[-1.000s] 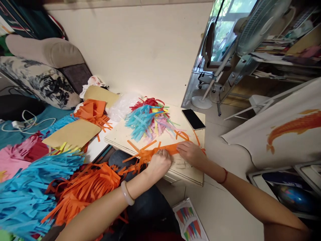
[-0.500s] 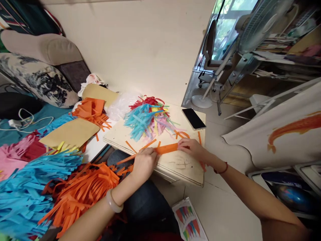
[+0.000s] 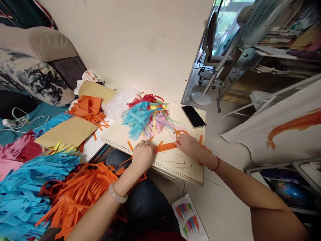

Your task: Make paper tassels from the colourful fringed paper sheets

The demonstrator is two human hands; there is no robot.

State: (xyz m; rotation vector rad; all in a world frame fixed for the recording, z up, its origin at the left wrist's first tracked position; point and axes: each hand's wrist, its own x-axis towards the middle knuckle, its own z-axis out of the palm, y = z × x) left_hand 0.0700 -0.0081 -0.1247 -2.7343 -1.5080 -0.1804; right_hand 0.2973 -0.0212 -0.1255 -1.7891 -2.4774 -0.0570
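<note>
A narrow orange paper band [image 3: 165, 147] with cut fringe strips lies across the small wooden table [image 3: 173, 169], stretched between my two hands. My left hand [image 3: 144, 154] has its fingers closed on the band's left end. At the right end, my right hand [image 3: 187, 144] grips it, with loose orange strips poking out around the wrist and fingers. Just beyond my hands sits a heap of paper tassels [image 3: 140, 117] in light blue, red, yellow and pink. The fingertips of both hands are partly hidden.
A black phone [image 3: 193, 116] lies at the table's right edge. Orange fringe [image 3: 85, 197] and blue fringe [image 3: 22, 190] pile up at the left, near a brown envelope [image 3: 66, 132]. A picture-printed package [image 3: 189, 216] rests on the floor. A standing fan [image 3: 260, 25] is at the back right.
Both hands have drawn slightly closer together, the right moving left and a little up. The exposed stretch of orange band between them is shorter. The camera view has shifted slightly.
</note>
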